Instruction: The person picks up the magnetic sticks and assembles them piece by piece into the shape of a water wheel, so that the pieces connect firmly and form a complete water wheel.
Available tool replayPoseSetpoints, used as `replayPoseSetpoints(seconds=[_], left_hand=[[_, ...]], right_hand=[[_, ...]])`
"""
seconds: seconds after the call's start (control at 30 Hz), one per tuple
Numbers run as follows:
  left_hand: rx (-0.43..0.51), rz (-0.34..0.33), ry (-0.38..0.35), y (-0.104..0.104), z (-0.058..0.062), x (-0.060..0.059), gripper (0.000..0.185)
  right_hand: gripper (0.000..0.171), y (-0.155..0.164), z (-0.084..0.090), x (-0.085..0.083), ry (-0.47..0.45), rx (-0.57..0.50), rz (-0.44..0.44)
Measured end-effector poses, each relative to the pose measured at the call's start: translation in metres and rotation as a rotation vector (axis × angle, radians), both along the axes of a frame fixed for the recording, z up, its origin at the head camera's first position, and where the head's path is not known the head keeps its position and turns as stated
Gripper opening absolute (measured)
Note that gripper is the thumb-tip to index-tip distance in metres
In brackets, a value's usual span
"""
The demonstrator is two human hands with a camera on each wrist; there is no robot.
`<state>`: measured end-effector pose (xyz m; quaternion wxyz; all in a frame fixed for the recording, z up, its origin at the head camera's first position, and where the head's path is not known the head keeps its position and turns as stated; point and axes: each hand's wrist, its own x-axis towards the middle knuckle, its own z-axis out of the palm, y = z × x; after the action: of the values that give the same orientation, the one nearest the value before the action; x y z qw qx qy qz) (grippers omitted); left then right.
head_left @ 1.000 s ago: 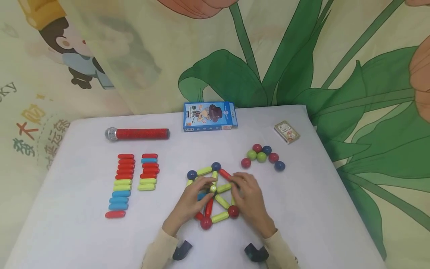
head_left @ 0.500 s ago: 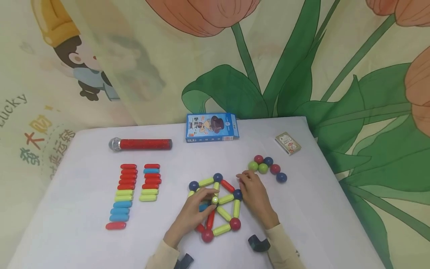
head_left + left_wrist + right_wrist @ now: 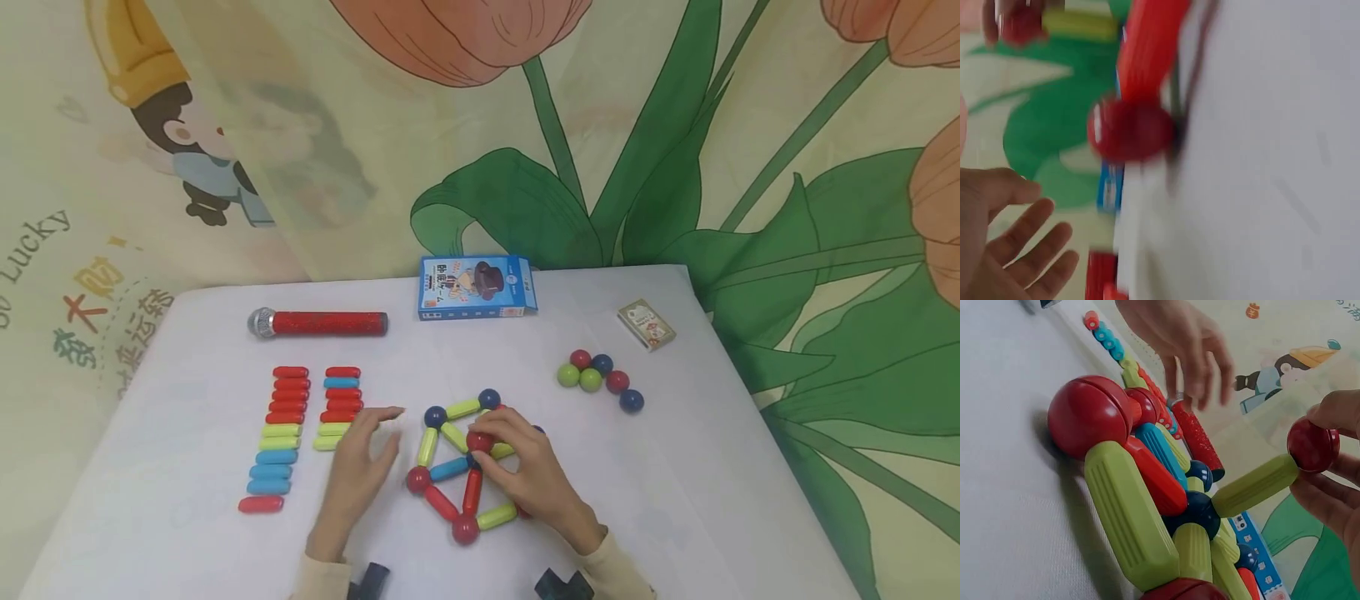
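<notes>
I am pinching a red ball in my right hand, setting it on the upright green stick at the middle of the stick-and-ball frame close in front of me; half a second ago this hand was out at the loose balls, now one fewer. My left hand has let go of the hub and is reaching, fingers spread and empty, toward the rows of spare sticks. Farther back are lying the red tube and blue box.
</notes>
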<state>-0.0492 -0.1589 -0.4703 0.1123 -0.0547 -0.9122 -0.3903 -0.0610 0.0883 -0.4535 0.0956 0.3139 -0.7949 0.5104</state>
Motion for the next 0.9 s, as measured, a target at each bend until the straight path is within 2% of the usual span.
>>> replayPoseSetpoints(seconds=[0.03, 0.1, 0.17, 0.23, 0.4, 0.53, 0.63, 0.7, 0.77, 0.9], left_hand=[[-0.074, 0.058, -0.003, -0.010, -0.001, 0.001, 0.042], [-0.206, 0.133, -0.030, -0.029, -0.003, 0.005, 0.045], [-0.299, 0.168, -0.070, -0.043, -0.005, 0.010, 0.045], [-0.358, 0.175, -0.109, -0.053, -0.006, 0.013, 0.045], [-0.404, 0.169, -0.162, -0.061, -0.005, 0.015, 0.044], [-0.364, 0.159, -0.132, -0.058, -0.005, 0.016, 0.047], [-0.253, 0.114, -0.041, -0.045, 0.002, 0.014, 0.050], [-0.177, 0.055, 0.037, -0.030, 0.012, 0.010, 0.051], [-0.103, -0.032, 0.110, -0.011, 0.024, 0.004, 0.051], [0.037, -0.248, 0.211, 0.029, 0.048, -0.005, 0.051]], right_hand=[[0.039, -0.001, -0.001, 0.001, -0.003, 0.010, -0.003], [0.040, -0.002, -0.003, 0.002, -0.018, 0.024, -0.015], [0.041, -0.002, -0.003, 0.003, -0.030, 0.033, -0.023], [0.043, -0.001, -0.004, 0.003, -0.042, 0.045, -0.027], [0.043, 0.002, -0.004, 0.004, -0.061, 0.055, -0.041], [0.041, 0.009, -0.003, 0.004, -0.009, -0.002, -0.096], [0.039, 0.013, 0.001, 0.002, 0.025, -0.047, -0.158], [0.038, 0.013, 0.008, 0.001, 0.022, -0.066, -0.177], [0.037, 0.010, 0.018, 0.000, -0.006, -0.092, -0.165], [0.038, 0.001, 0.032, -0.001, -0.059, -0.150, -0.062]])
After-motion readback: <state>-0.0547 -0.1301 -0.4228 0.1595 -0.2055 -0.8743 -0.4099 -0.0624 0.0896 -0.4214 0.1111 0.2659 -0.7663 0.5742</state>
